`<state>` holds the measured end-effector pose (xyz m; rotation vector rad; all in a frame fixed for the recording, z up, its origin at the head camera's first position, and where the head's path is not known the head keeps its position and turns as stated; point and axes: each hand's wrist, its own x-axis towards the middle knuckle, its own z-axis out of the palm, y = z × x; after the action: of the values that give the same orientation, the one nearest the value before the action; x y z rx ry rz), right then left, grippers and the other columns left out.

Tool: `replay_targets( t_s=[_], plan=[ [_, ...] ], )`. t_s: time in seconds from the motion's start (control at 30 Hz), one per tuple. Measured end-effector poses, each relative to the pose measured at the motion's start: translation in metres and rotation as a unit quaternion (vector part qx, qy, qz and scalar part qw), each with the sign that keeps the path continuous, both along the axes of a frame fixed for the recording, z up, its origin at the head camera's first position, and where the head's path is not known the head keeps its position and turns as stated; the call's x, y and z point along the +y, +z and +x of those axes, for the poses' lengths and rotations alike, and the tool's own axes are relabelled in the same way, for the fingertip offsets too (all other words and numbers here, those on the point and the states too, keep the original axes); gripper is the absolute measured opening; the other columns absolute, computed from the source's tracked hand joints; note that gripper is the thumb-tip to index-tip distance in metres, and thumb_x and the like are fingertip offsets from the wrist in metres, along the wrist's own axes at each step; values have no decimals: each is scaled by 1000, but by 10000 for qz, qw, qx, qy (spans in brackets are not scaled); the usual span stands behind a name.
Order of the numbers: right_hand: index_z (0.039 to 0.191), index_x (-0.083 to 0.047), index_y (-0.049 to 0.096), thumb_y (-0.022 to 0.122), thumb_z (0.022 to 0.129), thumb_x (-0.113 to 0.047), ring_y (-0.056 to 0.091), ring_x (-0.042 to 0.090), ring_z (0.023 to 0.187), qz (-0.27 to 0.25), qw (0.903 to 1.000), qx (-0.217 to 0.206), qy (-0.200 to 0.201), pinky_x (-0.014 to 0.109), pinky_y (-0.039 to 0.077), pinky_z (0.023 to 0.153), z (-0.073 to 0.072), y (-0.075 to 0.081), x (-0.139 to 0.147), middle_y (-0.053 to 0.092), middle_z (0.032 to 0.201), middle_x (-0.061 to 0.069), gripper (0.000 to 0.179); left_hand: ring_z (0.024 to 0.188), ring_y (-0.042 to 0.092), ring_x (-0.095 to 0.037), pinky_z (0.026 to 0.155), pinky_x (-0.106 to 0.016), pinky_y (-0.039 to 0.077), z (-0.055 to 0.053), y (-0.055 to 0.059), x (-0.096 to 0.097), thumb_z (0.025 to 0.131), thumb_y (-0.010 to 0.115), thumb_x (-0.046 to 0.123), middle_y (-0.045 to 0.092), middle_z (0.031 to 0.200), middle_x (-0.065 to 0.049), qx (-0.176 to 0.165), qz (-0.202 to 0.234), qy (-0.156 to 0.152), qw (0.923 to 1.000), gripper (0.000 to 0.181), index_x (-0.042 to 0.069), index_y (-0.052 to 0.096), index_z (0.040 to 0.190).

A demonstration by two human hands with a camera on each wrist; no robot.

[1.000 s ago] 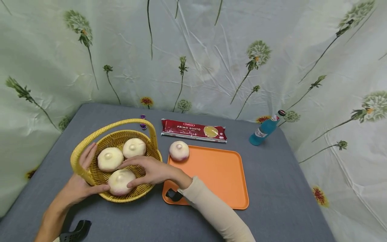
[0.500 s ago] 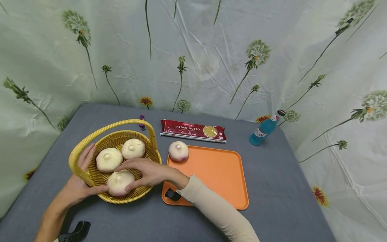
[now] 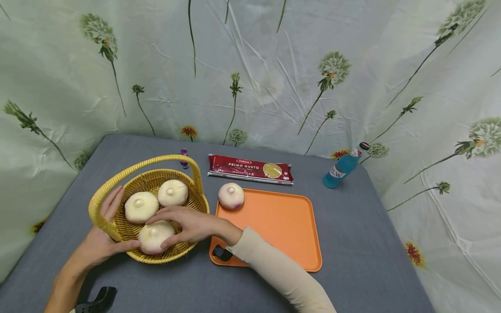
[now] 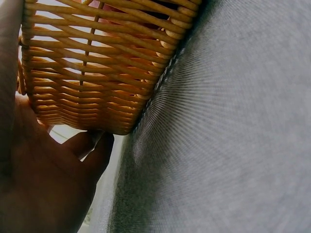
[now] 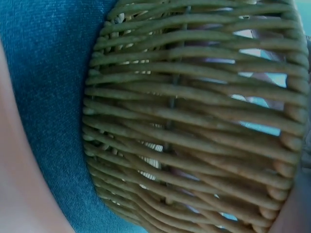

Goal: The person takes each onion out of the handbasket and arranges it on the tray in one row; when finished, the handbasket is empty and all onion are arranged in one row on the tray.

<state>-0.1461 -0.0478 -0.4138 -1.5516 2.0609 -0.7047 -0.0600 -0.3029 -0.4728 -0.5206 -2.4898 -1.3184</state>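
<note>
A yellow wicker basket (image 3: 164,259) with a tall arched handle stands on the left part of the table, holding three pale turnips. My left hand (image 3: 98,244) holds its left side, thumb over the near rim and fingers behind the handle's base; the left wrist view has those fingers against the outer weave (image 4: 92,63). Over the near rim reaches my right hand (image 3: 192,224), with thumb and fingers curled round the nearest turnip (image 3: 154,239). Behind that lie a second turnip (image 3: 141,208) and a third turnip (image 3: 173,193). In the right wrist view the weave (image 5: 194,116) hides the grip.
An orange tray (image 3: 282,226) is right of the basket, under my right forearm, with another turnip (image 3: 231,195) at its far left corner. Beyond it lies a red spaghetti packet (image 3: 250,169). A blue bottle (image 3: 341,170) stands far right. A small purple object (image 3: 184,158) sits behind the basket.
</note>
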Motion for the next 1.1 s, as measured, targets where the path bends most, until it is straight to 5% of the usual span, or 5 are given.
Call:
replay_targets(
  t_s=[1.1],
  plan=[
    [145, -16, 53, 74, 92, -29, 38, 3, 139, 128, 9991, 397, 54, 11, 23, 111, 8, -1, -8, 52, 149, -2, 58, 151, 1, -10, 106, -7, 7, 1, 2, 1, 52, 96, 11, 2, 167, -10, -180, 125, 25, 9998, 141, 10, 8, 162]
  ],
)
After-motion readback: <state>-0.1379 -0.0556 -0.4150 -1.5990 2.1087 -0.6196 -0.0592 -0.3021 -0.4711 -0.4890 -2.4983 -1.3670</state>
